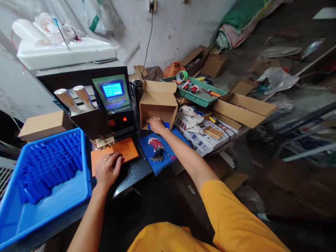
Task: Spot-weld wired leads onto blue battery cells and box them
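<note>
My left hand [107, 169] rests on an orange board [128, 150], fingers slightly bent and thumb apart, with nothing seen in it. The board lies under the electrodes [104, 140] of a spot-welding machine [89, 122]. My right hand [157, 125] reaches into an open cardboard box [159, 101], its fingers closed around a blue battery pack [149, 126]. More blue shows beside that hand, partly hidden by it. In front of the box, a bundle of red and black wires [157, 148] with white connectors lies on a blue cloth [147, 140].
At left stands a blue bin [52, 210] with rows of blue battery packs [55, 161]. A lit screen [112, 90] faces me. To the right are a green tray [202, 99], a roll of green tape [182, 76], a white glove [191, 119] and another open carton [244, 110].
</note>
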{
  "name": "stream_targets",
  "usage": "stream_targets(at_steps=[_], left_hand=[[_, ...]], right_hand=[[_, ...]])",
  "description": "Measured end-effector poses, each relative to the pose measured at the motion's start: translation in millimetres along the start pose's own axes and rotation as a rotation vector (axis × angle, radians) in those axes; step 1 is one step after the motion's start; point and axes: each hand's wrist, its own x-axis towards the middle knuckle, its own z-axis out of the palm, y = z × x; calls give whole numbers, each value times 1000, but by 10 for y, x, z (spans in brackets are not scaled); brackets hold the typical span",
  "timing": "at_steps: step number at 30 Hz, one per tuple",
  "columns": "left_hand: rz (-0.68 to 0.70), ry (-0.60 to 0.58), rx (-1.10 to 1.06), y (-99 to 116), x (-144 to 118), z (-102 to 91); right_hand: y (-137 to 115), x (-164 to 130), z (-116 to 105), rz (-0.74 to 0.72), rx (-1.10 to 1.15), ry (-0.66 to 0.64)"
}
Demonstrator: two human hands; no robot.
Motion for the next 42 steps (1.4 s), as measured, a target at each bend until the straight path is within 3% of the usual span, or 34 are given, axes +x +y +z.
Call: stream_targets(at_steps=[4,9,11,26,35,42], left_hand=[[-20,0,-12,-14,-18,6],[-28,9,-3,-3,-24,11],[-28,2,-5,0,-24,11],[-108,-12,-23,-13,-41,17],[-81,-10,-31,-44,-60,28],[-99,-14,-35,-27,-56,18]], right_hand=[[64,-177,-117,125,155,77],[135,-561,-132,353,367,-213],[140,-685,-89,423,462,-272],[83,-864,126,372,641,-86],[156,-920,109,547,898,36],[211,-909,151,606,986,86]])
